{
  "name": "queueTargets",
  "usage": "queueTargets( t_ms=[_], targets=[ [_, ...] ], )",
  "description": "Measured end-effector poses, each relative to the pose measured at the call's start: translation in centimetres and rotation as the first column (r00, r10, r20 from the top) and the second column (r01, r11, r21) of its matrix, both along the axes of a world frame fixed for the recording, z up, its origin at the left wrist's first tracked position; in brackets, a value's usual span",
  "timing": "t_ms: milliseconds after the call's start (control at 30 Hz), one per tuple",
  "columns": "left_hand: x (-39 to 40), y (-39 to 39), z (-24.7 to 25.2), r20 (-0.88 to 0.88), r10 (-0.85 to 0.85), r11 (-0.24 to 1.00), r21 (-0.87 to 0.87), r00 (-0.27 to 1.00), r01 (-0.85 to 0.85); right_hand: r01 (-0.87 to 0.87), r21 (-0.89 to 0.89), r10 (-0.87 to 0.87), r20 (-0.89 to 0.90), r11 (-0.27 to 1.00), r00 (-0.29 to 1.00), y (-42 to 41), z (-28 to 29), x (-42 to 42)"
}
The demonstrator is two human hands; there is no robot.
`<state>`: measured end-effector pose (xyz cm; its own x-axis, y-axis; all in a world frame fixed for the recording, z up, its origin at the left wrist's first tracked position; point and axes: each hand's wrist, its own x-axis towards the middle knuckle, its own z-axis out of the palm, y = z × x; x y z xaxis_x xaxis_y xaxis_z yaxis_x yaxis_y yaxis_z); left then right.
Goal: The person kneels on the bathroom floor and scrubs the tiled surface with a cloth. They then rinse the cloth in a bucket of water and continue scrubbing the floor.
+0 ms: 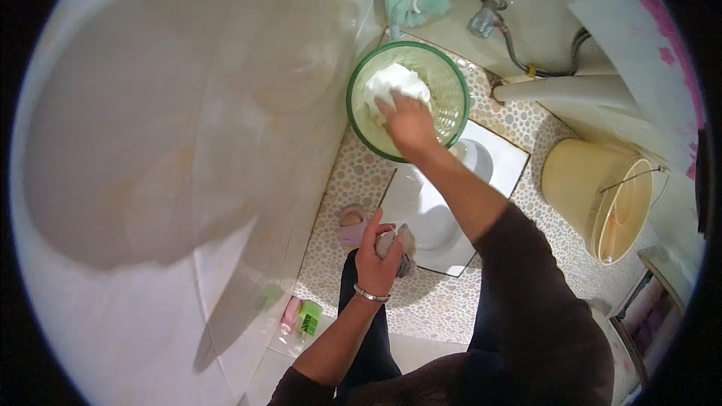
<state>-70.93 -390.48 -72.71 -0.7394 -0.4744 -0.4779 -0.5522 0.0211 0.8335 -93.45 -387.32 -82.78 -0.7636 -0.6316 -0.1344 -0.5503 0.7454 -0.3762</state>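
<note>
A translucent green plastic basin (463,96) with a darker rim stands over the far end of a white squat toilet (406,197). White suds or a white cloth (396,80) fill part of it; which one is unclear. My right hand (410,124) reaches into the basin, its fingertips at the white mass, and the picture does not settle whether they grip it. Lower down, my left hand (381,256), with a bracelet at the wrist, is raised near the toilet's near edge. Between its thumb and fingers is a small greyish, fuzzy thing (407,237), perhaps a slipper beyond the hand.
A cream bucket (569,197) with a wire handle lies tilted at the right. Brushes (417,3) lean by the far wall near a tap (483,20) and a white pipe (564,90). Pink footwear (352,225) and bottles (304,316) stand near the left wall.
</note>
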Motion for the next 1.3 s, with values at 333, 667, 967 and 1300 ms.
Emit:
queueTargets(
  t_ms=[333, 667, 967, 1300],
  targets=[
    [-4.3, 5.7, 9.8, -0.032, 0.062, 0.76, 0.65, 0.998, -0.026, 0.807, -0.179, 0.111, 0.984, 0.562, 0.141, 18.5, 20.0, 14.9],
    [-10.7, 23.8, 21.6, -0.092, -0.644, 0.659, 0.438, 0.759, 0.612, 0.957, -0.288, -0.409, 0.868, 0.044, 0.28, 39.9, 31.5, 19.1],
    [-11.8, 50.2, 28.1, -0.229, -0.848, 0.275, 0.582, 0.478, 0.765, 0.77, -0.346, -0.514, 0.858, -0.537, 0.027, 62.3, 34.3, 25.0],
    [-9.0, 77.1, 37.7, -0.446, -0.853, -0.399, 0.219, -0.272, 0.89, 0.482, -0.148, 0.138, 0.85, -0.864, 0.508, 80.4, 41.9, 29.9]
  ],
)
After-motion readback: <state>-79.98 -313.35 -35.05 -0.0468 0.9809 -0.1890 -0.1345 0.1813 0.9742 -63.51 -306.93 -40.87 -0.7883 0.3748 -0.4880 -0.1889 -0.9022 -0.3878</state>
